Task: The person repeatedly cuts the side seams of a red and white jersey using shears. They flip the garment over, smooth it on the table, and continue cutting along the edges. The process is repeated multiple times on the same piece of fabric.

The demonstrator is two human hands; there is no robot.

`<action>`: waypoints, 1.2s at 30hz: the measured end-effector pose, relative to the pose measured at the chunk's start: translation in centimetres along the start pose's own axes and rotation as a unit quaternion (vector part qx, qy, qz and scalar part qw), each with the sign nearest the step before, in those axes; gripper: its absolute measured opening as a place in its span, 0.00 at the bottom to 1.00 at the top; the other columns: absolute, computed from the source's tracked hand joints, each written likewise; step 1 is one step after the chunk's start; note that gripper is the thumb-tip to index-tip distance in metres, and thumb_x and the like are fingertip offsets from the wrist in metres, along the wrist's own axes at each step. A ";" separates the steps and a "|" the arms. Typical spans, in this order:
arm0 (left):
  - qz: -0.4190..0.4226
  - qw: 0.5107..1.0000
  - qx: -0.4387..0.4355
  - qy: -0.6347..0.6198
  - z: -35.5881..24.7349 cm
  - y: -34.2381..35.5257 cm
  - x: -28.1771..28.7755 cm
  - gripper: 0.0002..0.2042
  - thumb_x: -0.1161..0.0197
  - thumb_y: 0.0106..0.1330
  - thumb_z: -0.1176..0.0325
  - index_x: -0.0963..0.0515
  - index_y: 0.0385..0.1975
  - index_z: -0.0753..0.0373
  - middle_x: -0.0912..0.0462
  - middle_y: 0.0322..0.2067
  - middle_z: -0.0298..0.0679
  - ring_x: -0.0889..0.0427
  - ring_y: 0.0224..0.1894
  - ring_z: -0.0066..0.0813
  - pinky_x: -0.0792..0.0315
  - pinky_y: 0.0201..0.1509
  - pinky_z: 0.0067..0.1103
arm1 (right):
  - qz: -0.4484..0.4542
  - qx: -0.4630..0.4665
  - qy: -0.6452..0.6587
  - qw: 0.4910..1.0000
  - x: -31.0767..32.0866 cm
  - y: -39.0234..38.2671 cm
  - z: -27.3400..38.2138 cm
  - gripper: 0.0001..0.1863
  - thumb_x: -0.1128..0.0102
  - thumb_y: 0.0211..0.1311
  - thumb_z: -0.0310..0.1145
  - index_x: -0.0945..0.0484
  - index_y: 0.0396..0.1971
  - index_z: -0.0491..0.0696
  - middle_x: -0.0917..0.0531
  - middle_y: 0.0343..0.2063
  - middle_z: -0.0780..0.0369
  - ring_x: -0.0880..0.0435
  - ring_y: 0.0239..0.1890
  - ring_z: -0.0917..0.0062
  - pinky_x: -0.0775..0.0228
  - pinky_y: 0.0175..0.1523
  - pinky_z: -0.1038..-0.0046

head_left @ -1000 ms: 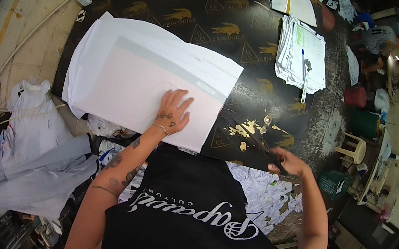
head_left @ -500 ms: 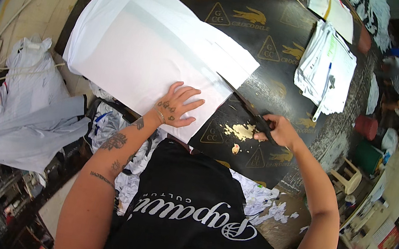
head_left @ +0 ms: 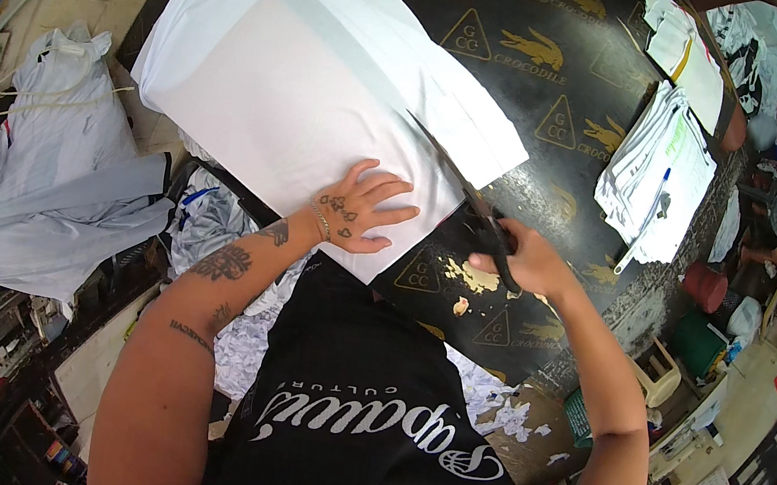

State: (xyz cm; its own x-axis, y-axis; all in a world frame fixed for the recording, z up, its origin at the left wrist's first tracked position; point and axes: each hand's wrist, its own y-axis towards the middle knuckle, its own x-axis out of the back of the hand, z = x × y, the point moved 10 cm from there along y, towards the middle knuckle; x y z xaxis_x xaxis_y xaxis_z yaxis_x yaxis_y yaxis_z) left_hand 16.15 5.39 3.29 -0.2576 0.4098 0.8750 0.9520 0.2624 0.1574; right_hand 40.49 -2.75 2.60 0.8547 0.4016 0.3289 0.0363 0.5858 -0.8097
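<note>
Head view: the left hand (head_left: 365, 213) lies flat, fingers spread, on white fabric (head_left: 301, 84) at the table's (head_left: 569, 60) near edge. The right hand (head_left: 516, 259) is clenched around the handles of the scissors (head_left: 472, 204), whose blades lie along the fabric's right edge. Gold triangular emblems mark the black table; a paper stack (head_left: 658, 170) sits at its right edge.

A big black table (head_left: 564, 99) with gold animal pictures holds things. A stack of white cloth (head_left: 311, 85) lies at 10 o'clock. Piles of paper (head_left: 658, 170) with a pen (head_left: 644, 222) lie at 2 o'clock.
</note>
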 end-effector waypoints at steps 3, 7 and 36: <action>0.008 1.000 0.002 -0.006 0.2 0.0 -0.2 0.31 0.31 0.58 0.47 0.21 0.63 0.46 0.29 0.66 0.41 0.31 0.68 0.40 0.45 0.74 0.53 | 0.020 0.005 0.019 1.000 -0.3 0.9 1.5 0.45 0.16 0.41 0.63 0.14 0.52 0.42 0.10 0.35 0.55 0.10 0.40 0.66 0.22 0.48 0.66; 0.003 1.000 0.006 -0.024 0.6 -0.3 -0.1 0.32 0.31 0.56 0.47 0.21 0.63 0.46 0.29 0.66 0.42 0.31 0.68 0.40 0.45 0.74 0.53 | 0.014 0.011 -0.004 1.000 -0.4 2.4 3.7 0.43 0.16 0.41 0.63 0.13 0.49 0.41 0.09 0.37 0.55 0.10 0.39 0.68 0.21 0.47 0.67; -0.086 0.957 0.252 0.119 33.6 -15.9 19.5 0.36 0.34 0.63 0.49 0.28 0.71 0.59 0.38 0.73 0.57 0.40 0.74 0.58 0.52 0.76 0.55 | 0.003 -0.009 -0.015 1.000 -1.0 12.8 22.9 0.38 0.12 0.43 0.56 0.14 0.49 0.45 0.16 0.23 0.64 0.18 0.28 0.77 0.27 0.37 0.71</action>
State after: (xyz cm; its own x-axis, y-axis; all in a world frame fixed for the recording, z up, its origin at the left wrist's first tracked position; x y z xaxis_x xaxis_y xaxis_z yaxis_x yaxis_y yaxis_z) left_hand -9.50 38.58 2.44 -0.3023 0.1280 0.9446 0.6831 0.7202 0.1210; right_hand 28.28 20.46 3.01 0.8385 0.4266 0.3390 0.0407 0.5714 -0.8196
